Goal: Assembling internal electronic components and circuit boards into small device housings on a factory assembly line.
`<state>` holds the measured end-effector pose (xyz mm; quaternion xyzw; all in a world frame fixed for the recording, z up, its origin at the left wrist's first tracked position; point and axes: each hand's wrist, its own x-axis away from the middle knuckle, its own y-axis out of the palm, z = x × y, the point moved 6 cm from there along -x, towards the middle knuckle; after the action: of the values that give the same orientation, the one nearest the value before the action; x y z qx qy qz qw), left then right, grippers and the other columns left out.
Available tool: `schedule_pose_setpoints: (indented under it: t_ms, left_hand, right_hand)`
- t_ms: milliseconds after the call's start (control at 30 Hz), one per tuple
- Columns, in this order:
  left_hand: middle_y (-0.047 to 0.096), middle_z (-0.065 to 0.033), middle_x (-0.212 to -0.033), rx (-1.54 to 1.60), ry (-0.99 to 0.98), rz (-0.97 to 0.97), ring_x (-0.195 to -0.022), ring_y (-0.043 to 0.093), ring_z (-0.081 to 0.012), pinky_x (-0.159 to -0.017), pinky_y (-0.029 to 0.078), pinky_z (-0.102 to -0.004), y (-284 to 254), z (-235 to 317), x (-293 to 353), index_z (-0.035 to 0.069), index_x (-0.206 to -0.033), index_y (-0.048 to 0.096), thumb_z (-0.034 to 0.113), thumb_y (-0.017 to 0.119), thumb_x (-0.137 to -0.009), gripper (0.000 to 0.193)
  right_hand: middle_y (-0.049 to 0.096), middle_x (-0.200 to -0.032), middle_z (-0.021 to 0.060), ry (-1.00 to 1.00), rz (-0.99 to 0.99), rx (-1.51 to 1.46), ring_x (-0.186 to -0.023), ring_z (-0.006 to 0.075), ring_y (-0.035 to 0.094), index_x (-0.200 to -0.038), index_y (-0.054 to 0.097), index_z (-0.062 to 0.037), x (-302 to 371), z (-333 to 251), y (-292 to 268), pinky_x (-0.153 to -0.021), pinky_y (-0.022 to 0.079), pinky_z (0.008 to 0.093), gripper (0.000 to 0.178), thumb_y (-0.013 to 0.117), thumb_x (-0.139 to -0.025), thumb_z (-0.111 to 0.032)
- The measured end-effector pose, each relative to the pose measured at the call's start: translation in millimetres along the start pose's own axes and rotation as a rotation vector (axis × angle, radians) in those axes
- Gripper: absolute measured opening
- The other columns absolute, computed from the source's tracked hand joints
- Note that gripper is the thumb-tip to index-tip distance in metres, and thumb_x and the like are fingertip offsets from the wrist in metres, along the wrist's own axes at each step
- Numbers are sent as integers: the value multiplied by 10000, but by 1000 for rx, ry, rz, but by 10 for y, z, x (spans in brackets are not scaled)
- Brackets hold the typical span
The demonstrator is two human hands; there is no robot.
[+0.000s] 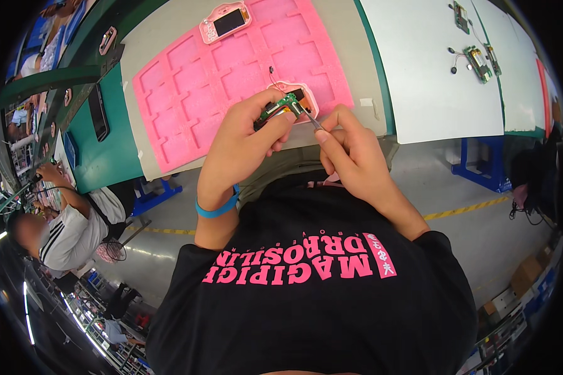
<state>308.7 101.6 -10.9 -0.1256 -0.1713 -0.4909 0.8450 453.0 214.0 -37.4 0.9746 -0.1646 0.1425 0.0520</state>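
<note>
My left hand (241,137), with a blue band at the wrist, pinches a small green circuit board (289,102) between thumb and fingers. A thin wire rises from the board to a small black part (271,70). In my right hand (360,153) is a pair of metal tweezers (314,121), its tip at the board's right edge; whether it touches cannot be made out. Just behind the board, a pink casing (311,99) with a dark opening lies on the pink foam tray (184,128), partly hidden by my left hand and the board.
Another pink casing with a dark screen (230,22) lies at the tray's far edge. On the white sheet (431,100) to the right are several circuit boards with wires (478,64). A black phone-like device (98,112) rests on the green mat at left. A co-worker (75,234) sits beyond it.
</note>
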Motion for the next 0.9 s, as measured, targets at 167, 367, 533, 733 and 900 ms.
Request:
schedule_pose_setpoints:
  t_ms: [167, 367, 533, 733, 900]
  left_hand:
    - [645, -17, -821, 6, -7, 18, -675, 540, -80, -578, 418, -211, 5, 42, -7, 9, -1182, 691, 67, 618, -1000, 204]
    - [639, -23, -798, 26, -16, 28, -668, 545, -85, -600, 434, -226, -5, 24, -8, 21, -1127, 698, 72, 628, -985, 166]
    - [630, 5, -797, 10, 9, 9, -670, 528, -61, -563, 392, -195, -4, -17, -12, 30, -1157, 697, 83, 616, -1011, 175]
    - [625, 15, -787, 0, 9, 8, -667, 524, -52, -551, 379, -185, 17, 5, 3, 40, -1143, 693, 92, 609, -1021, 157]
    - [627, 19, -782, -11, 32, 27, -655, 521, -51, -546, 378, -184, 23, -4, 16, 45, -1136, 695, 97, 611, -1020, 152]
  right_hand:
    - [570, -572, -5, -5, -10, 17, -491, 116, 454, -1039, 503, -76, -5, -11, 8, -539, 347, 276, 70, 545, -1095, -83]
    - [569, -569, -4, 41, -17, -43, -484, 111, 452, -1056, 498, -75, -14, 2, 9, -528, 343, 267, 62, 537, -1102, -89]
    - [570, -570, -2, 61, -32, -81, -483, 107, 453, -1071, 492, -74, -5, 20, 13, -521, 339, 262, 55, 531, -1106, -91]
    - [575, -576, 0, 58, -15, -59, -482, 107, 455, -1076, 487, -73, 11, 38, 18, -516, 339, 266, 53, 529, -1107, -85]
    - [581, -582, 4, 43, -30, -32, -483, 115, 467, -1072, 481, -71, 21, 31, 17, -516, 346, 275, 64, 537, -1104, -78]
